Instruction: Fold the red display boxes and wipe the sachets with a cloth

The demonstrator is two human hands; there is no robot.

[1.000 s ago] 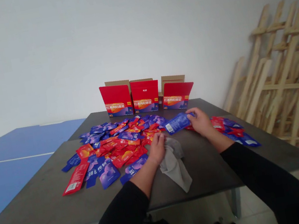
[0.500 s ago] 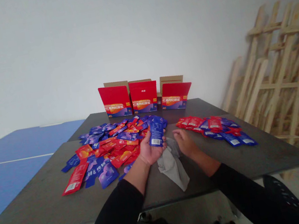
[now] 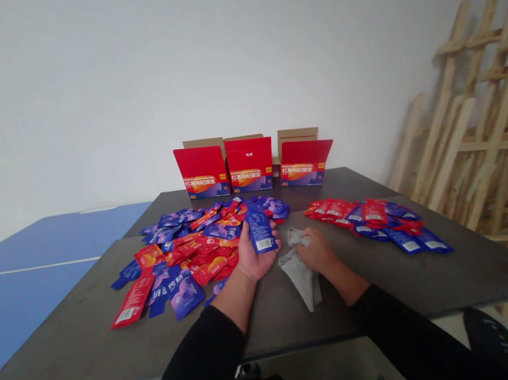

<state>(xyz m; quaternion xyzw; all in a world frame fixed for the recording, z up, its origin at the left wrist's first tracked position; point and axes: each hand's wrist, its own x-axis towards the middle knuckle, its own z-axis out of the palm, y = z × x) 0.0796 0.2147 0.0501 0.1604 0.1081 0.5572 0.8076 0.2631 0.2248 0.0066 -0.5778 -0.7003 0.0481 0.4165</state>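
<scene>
A blue pouch (image 3: 260,229) lies in my left hand (image 3: 253,261), its label and barcode facing up and my fingers along its side. My right hand (image 3: 316,251) is closed on a grey cloth (image 3: 300,279), which hangs down towards the table's front edge. Left of my left hand spreads a big heap of red and blue pouches (image 3: 205,247). A smaller pile of red and blue pouches (image 3: 373,213) lies to the right of my right hand.
Three open red boxes (image 3: 249,164) stand in a row at the back of the dark table (image 3: 90,350). A blue table (image 3: 30,288) is on the left. Wooden frames (image 3: 496,141) lean against the wall on the right.
My right hand has closed on the grey cloth and bunched up its top. My left hand still holds the blue pouch. The view has shifted slightly.
</scene>
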